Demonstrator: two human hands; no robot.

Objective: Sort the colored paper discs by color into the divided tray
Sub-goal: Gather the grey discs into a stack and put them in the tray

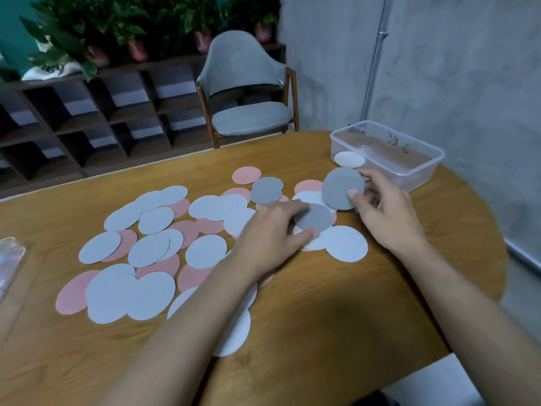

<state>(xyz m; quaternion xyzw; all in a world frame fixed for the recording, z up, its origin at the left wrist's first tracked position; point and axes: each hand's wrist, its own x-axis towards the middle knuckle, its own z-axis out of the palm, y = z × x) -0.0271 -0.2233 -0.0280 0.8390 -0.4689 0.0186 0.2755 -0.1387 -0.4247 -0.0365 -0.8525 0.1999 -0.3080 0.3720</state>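
Several pale blue-grey, pink and white paper discs (152, 247) lie scattered and overlapping on the wooden table (322, 317). My right hand (383, 212) holds a stack of dark grey discs (341, 186) upright, thumb on its face. My left hand (269, 232) pinches another dark grey disc (314, 218) between index finger and thumb, just above white discs. Two more dark grey discs (266, 189) lie behind it. The clear plastic tray (421, 171) stands at the far right, a white disc (349, 159) leaning at its near end.
A grey upholstered chair (248, 89) stands behind the table. Dark shelving with potted plants (96, 39) lines the back wall. A clear plastic wrapper (10, 259) lies at the table's left edge. A concrete wall is close on the right.
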